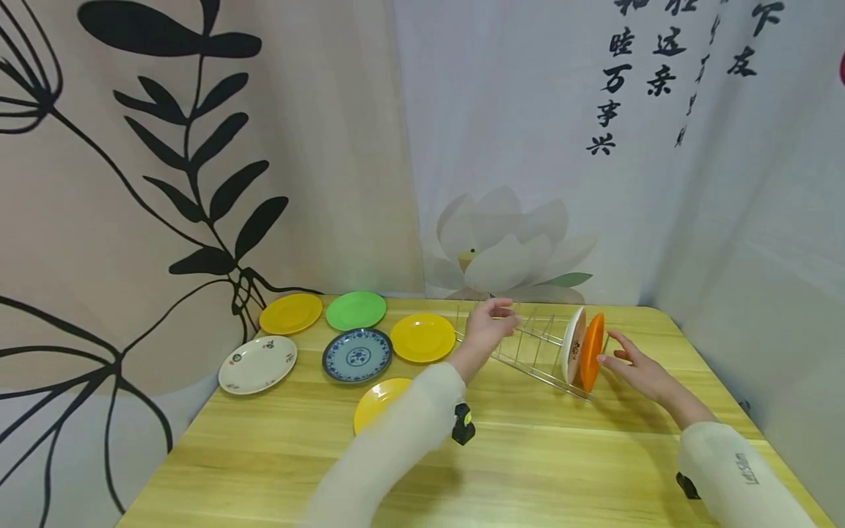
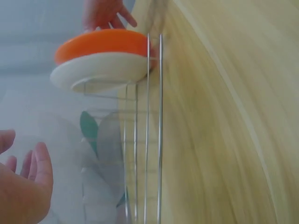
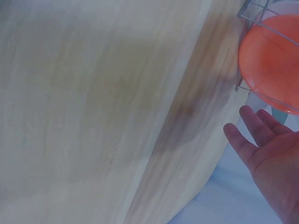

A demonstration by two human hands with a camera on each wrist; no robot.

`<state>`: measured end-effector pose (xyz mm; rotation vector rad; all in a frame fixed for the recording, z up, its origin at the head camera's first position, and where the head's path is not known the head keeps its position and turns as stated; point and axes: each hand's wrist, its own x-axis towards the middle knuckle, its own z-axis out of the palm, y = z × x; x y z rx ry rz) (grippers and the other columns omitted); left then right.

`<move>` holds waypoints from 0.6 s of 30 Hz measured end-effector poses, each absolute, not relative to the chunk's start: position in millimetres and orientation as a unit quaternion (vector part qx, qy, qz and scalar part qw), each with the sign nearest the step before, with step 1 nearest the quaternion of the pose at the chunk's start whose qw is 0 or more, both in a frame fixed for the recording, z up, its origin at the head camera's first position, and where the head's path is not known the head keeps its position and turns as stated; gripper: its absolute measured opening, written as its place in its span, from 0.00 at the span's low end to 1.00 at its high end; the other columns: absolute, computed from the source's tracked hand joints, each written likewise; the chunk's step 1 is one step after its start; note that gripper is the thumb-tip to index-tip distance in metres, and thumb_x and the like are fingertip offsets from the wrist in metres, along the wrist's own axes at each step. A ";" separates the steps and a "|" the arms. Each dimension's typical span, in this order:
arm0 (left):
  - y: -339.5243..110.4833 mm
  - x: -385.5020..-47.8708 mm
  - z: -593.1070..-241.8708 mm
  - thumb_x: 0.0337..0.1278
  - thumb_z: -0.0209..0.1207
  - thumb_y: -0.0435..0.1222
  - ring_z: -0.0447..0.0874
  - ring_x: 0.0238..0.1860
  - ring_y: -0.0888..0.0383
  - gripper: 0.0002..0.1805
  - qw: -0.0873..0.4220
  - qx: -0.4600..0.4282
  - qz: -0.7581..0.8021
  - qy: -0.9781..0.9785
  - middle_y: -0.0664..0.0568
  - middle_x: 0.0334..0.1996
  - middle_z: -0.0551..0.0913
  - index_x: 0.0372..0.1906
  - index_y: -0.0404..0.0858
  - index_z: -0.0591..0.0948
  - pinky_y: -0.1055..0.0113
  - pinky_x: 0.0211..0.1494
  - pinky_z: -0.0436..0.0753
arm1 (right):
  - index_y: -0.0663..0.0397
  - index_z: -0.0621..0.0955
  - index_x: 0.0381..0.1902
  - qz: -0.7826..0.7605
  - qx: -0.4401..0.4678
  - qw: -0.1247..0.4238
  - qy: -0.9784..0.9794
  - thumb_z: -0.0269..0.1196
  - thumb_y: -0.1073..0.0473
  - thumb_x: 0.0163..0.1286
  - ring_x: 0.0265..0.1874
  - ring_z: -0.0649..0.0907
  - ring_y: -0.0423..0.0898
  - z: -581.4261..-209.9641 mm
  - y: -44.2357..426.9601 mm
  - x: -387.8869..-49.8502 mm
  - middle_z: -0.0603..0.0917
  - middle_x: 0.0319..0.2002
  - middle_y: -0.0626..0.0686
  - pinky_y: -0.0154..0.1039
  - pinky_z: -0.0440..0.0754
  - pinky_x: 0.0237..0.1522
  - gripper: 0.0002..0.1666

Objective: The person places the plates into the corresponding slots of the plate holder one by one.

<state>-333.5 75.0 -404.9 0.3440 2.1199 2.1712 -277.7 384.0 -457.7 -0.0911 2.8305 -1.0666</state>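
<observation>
A wire dish rack [image 1: 528, 348] stands on the wooden table, with an orange plate [image 1: 592, 352] and a white plate [image 1: 573, 345] upright side by side at its right end. My left hand [image 1: 488, 326] is over the rack's left part, fingers loosely bent and holding nothing; in the left wrist view it is apart from the wires. Just right of the orange plate is my right hand [image 1: 637, 370], its fingers spread. The right wrist view shows a gap between those fingertips and the orange plate [image 3: 273, 63].
Left of the rack lie several flat plates: a blue patterned plate [image 1: 357, 356], a green plate [image 1: 356, 311], a white oval plate [image 1: 257, 364], and yellow plates, one [image 1: 379, 400] partly behind my left sleeve. A printed curtain [image 1: 330, 147] hangs behind the table.
</observation>
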 end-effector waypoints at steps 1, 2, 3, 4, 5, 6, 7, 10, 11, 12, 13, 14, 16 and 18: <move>68.1 -333.2 -403.5 0.61 0.65 0.31 0.84 0.42 0.53 0.18 0.044 0.115 0.710 0.693 0.51 0.41 0.81 0.56 0.39 0.81 0.61 0.49 0.85 | 0.53 0.41 0.80 -0.354 -0.032 0.055 0.933 0.48 0.36 0.77 0.62 0.65 0.80 -457.9 383.8 -277.8 0.57 0.69 0.79 0.75 0.68 0.54 0.49; 61.1 -333.2 -402.4 0.61 0.65 0.31 0.84 0.43 0.52 0.18 0.045 0.118 0.712 0.691 0.50 0.42 0.81 0.56 0.38 0.81 0.61 0.49 0.85 | 0.53 0.42 0.80 -0.354 -0.033 0.051 0.933 0.49 0.36 0.77 0.62 0.65 0.79 -458.1 383.7 -278.0 0.57 0.69 0.79 0.75 0.68 0.54 0.49; 54.0 -333.6 -401.7 0.61 0.65 0.31 0.84 0.44 0.51 0.18 0.045 0.117 0.715 0.688 0.49 0.42 0.82 0.56 0.37 0.81 0.61 0.49 0.85 | 0.54 0.42 0.80 -0.355 -0.035 0.047 0.933 0.49 0.37 0.77 0.62 0.66 0.79 -458.3 383.6 -278.2 0.57 0.69 0.79 0.74 0.69 0.54 0.49; 46.9 -333.3 -400.6 0.61 0.65 0.31 0.84 0.45 0.50 0.18 0.046 0.116 0.715 0.688 0.49 0.43 0.82 0.56 0.37 0.80 0.62 0.48 0.85 | 0.54 0.43 0.80 -0.357 -0.036 0.045 0.932 0.49 0.37 0.77 0.62 0.66 0.79 -458.2 383.6 -277.9 0.57 0.69 0.79 0.74 0.69 0.54 0.48; 39.7 -333.4 -399.6 0.61 0.64 0.31 0.84 0.45 0.50 0.18 0.047 0.114 0.716 0.687 0.48 0.43 0.82 0.56 0.37 0.80 0.62 0.48 0.85 | 0.54 0.43 0.80 -0.356 -0.036 0.042 0.933 0.50 0.37 0.77 0.62 0.66 0.79 -458.1 383.6 -277.8 0.58 0.69 0.79 0.74 0.69 0.54 0.48; 32.5 -333.6 -398.8 0.62 0.64 0.30 0.84 0.46 0.49 0.18 0.047 0.111 0.717 0.687 0.48 0.44 0.81 0.56 0.37 0.80 0.62 0.48 0.85 | 0.55 0.43 0.80 -0.356 -0.037 0.039 0.933 0.50 0.37 0.77 0.62 0.66 0.78 -457.9 383.6 -277.7 0.58 0.69 0.79 0.73 0.70 0.54 0.48; 25.4 -333.9 -398.0 0.62 0.64 0.31 0.83 0.47 0.48 0.18 0.046 0.105 0.715 0.689 0.47 0.44 0.81 0.56 0.37 0.80 0.62 0.48 0.85 | 0.55 0.44 0.79 -0.357 -0.036 0.037 0.933 0.50 0.37 0.76 0.62 0.66 0.78 -457.7 383.6 -277.7 0.58 0.69 0.79 0.73 0.70 0.54 0.48; 4.4 -335.4 -396.7 0.62 0.64 0.32 0.83 0.47 0.49 0.18 0.045 0.081 0.710 0.698 0.47 0.45 0.81 0.57 0.39 0.80 0.61 0.49 0.85 | 0.56 0.45 0.79 -0.358 -0.037 0.033 0.932 0.51 0.38 0.76 0.62 0.66 0.78 -457.2 383.6 -277.6 0.58 0.69 0.79 0.72 0.70 0.55 0.48; -2.2 -335.8 -396.3 0.62 0.64 0.32 0.83 0.46 0.49 0.18 0.044 0.072 0.706 0.703 0.47 0.46 0.81 0.57 0.40 0.80 0.61 0.49 0.85 | 0.57 0.45 0.79 -0.358 -0.038 0.032 0.932 0.51 0.38 0.76 0.62 0.66 0.78 -456.9 383.5 -277.6 0.58 0.69 0.79 0.72 0.70 0.55 0.48; -8.6 -336.5 -396.1 0.62 0.65 0.33 0.83 0.46 0.51 0.19 0.041 0.062 0.701 0.709 0.48 0.46 0.81 0.58 0.40 0.80 0.61 0.49 0.85 | 0.57 0.45 0.79 -0.360 -0.038 0.032 0.932 0.51 0.38 0.76 0.62 0.66 0.78 -456.7 383.5 -277.6 0.58 0.68 0.79 0.72 0.70 0.55 0.48; -14.8 -337.2 -396.0 0.62 0.65 0.34 0.83 0.45 0.51 0.19 0.040 0.051 0.698 0.714 0.48 0.46 0.82 0.58 0.41 0.80 0.61 0.49 0.85 | 0.57 0.45 0.79 -0.360 -0.039 0.031 0.932 0.51 0.38 0.76 0.62 0.66 0.78 -456.7 383.6 -277.7 0.59 0.68 0.79 0.72 0.70 0.55 0.48; -20.8 -337.8 -396.0 0.62 0.65 0.34 0.83 0.45 0.52 0.20 0.037 0.041 0.694 0.718 0.48 0.47 0.82 0.58 0.41 0.80 0.61 0.50 0.85 | 0.57 0.45 0.79 -0.361 -0.039 0.031 0.931 0.51 0.38 0.76 0.62 0.66 0.78 -456.3 383.4 -277.5 0.59 0.68 0.79 0.72 0.70 0.55 0.48; -32.3 -338.9 -395.9 0.62 0.65 0.34 0.83 0.45 0.52 0.20 0.032 0.025 0.690 0.723 0.48 0.47 0.82 0.58 0.41 0.80 0.60 0.51 0.85 | 0.57 0.45 0.79 -0.362 -0.041 0.032 0.931 0.51 0.38 0.76 0.63 0.66 0.78 -456.0 383.4 -277.4 0.59 0.68 0.79 0.73 0.70 0.55 0.48; -42.8 -339.8 -395.7 0.62 0.65 0.35 0.83 0.46 0.52 0.20 0.029 0.014 0.689 0.724 0.48 0.48 0.82 0.58 0.42 0.80 0.59 0.52 0.84 | 0.57 0.45 0.79 -0.363 -0.041 0.032 0.930 0.51 0.38 0.76 0.63 0.66 0.77 -455.9 383.5 -277.1 0.59 0.68 0.79 0.73 0.70 0.55 0.48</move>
